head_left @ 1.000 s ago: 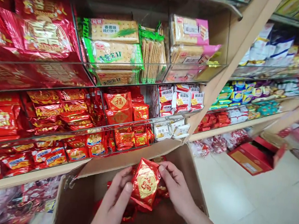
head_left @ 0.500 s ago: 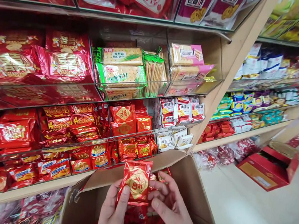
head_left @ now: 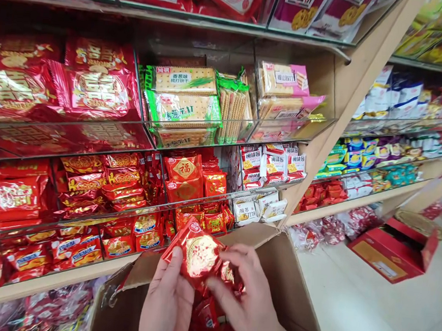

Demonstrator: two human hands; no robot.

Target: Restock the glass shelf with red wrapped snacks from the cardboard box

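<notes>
My left hand [head_left: 168, 301] and my right hand [head_left: 250, 303] both grip a small stack of shiny red snack packets [head_left: 198, 255] with a gold round emblem, held tilted over an open cardboard box [head_left: 284, 280]. More red packets [head_left: 205, 320] lie inside the box beneath my hands. Just beyond the packets is the clear-fronted shelf bin of matching red packets [head_left: 187, 180].
Shelves hold red wrapped sweets [head_left: 93, 89] on the left, green cracker packs [head_left: 182, 101] and pink cracker packs [head_left: 284, 86] above, white biscuit packs [head_left: 271, 162] to the right. A red box [head_left: 394, 248] sits on the tiled floor [head_left: 366, 314]. More shelves [head_left: 394, 148] extend to the right.
The packets have risen out of the box and tilted leftward, toward the shelf. My right hand has taken hold of them again after loosening. The view tipped upward over the second.
</notes>
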